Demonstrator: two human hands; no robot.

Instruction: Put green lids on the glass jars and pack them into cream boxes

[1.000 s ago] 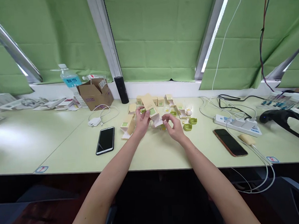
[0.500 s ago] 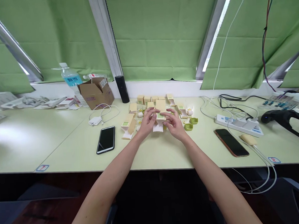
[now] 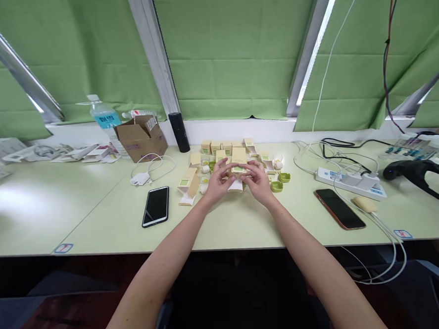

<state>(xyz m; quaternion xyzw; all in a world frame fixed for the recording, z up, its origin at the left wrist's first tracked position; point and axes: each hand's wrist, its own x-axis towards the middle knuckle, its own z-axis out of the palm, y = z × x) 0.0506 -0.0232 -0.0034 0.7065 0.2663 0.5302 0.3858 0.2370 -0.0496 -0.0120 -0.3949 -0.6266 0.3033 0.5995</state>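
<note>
A small beige cardboard box (image 3: 238, 156) with a green label sits between my two hands, its white inner flap (image 3: 235, 185) folded out toward me. My left hand (image 3: 217, 182) grips it from the left, and my right hand (image 3: 257, 182) from the right, fingers curved over its near end. Another open box (image 3: 188, 182) lies left of my left hand, near a small white piece (image 3: 205, 169). Beyond my right hand are two olive-green cups (image 3: 276, 186) and an open box (image 3: 267, 161). Several beige boxes (image 3: 206, 147) stand behind. My hands partly cover the pieces between.
A phone (image 3: 155, 206) lies to the left, a second phone (image 3: 339, 209) to the right. A power strip (image 3: 349, 184) with cables is at the right. A brown carton (image 3: 141, 138) and a black cylinder (image 3: 179, 132) stand along the back.
My hands have drawn closer together around the box, the right hand moving inward. The box and its flap have shifted slightly to the right.
</note>
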